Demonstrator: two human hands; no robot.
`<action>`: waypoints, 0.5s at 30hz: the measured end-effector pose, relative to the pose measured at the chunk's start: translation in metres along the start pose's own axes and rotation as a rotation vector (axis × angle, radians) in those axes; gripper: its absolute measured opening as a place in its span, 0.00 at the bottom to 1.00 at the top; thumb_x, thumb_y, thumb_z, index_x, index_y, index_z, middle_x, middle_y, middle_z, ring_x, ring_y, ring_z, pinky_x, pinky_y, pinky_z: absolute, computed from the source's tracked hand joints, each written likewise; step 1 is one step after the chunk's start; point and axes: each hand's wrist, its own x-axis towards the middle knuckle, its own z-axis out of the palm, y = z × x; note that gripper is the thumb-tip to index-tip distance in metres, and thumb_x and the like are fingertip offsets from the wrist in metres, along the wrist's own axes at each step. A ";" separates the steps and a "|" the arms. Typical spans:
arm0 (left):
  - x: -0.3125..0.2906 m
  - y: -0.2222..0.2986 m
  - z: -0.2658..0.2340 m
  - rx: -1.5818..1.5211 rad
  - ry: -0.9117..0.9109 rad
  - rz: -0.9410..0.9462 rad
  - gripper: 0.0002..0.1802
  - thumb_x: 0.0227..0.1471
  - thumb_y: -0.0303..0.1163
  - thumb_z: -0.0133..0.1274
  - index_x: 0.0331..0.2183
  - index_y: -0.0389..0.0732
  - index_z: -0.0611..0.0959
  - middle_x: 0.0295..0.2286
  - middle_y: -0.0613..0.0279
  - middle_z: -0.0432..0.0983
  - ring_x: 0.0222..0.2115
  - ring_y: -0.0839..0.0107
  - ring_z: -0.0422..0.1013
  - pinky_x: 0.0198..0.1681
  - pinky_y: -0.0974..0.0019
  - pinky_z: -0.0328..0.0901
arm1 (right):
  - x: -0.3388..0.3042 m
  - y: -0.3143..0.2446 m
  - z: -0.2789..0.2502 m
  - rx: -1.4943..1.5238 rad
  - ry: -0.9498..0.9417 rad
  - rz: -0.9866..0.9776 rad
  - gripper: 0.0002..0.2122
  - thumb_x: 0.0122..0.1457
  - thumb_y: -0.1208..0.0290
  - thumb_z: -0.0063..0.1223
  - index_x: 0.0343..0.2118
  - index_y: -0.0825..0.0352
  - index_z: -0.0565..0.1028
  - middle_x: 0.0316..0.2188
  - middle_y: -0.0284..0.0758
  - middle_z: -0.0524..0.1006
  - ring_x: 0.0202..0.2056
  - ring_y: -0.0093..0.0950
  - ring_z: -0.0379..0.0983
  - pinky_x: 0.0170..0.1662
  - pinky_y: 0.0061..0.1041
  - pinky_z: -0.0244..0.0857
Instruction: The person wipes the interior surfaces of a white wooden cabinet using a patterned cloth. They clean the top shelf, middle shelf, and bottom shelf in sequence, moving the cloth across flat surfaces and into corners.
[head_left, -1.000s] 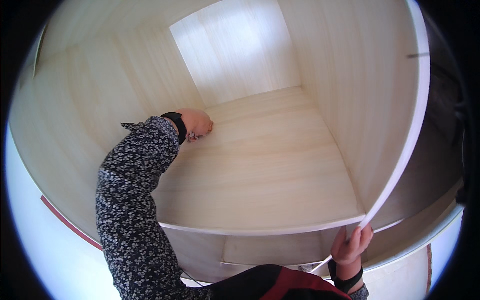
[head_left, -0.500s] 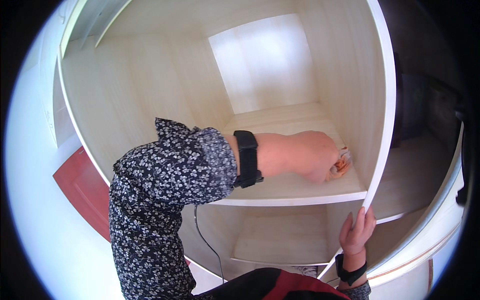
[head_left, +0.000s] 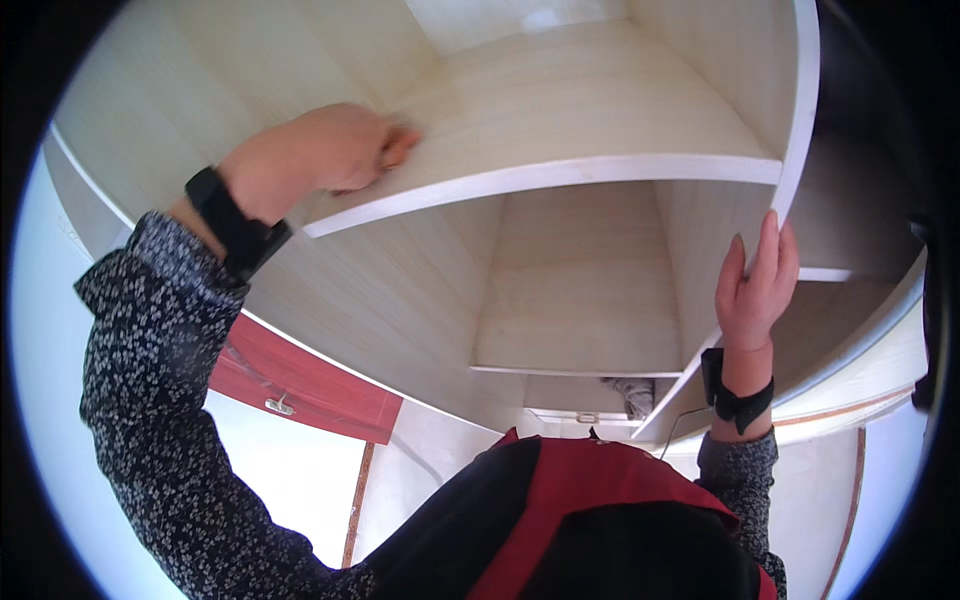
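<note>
My left hand (head_left: 345,150) is closed around a crumpled orange-and-white cloth, of which a small orange bit (head_left: 400,147) shows at the fingers. The hand is on the left part of a pale wood-grain cabinet shelf (head_left: 560,110), close to its white front edge; motion blurs it slightly. Over on the right, my right hand (head_left: 757,285) lies against the white front edge of the upright side panel (head_left: 800,110), fingers stretched upward and a little apart. Black bands circle both wrists.
Below the shelf is a deeper compartment (head_left: 580,270), with a grey bundle (head_left: 632,395) low down inside. A red door (head_left: 300,385) with a metal handle stands at lower left. Dark shelving (head_left: 860,200) lies beyond the panel on the right.
My left hand has swept with the cloth from the shelf's right corner to its left front. The view has tipped downward. My right hand stays against the panel edge.
</note>
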 end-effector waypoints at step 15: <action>-0.072 0.056 -0.019 -0.349 0.307 0.423 0.09 0.35 0.31 0.54 0.21 0.37 0.75 0.15 0.54 0.68 0.21 0.51 0.67 0.25 0.56 0.62 | 0.024 0.028 0.026 -0.014 0.054 -0.033 0.24 0.49 0.81 0.51 0.52 0.70 0.63 0.43 0.48 0.68 0.39 0.41 0.67 0.38 0.32 0.60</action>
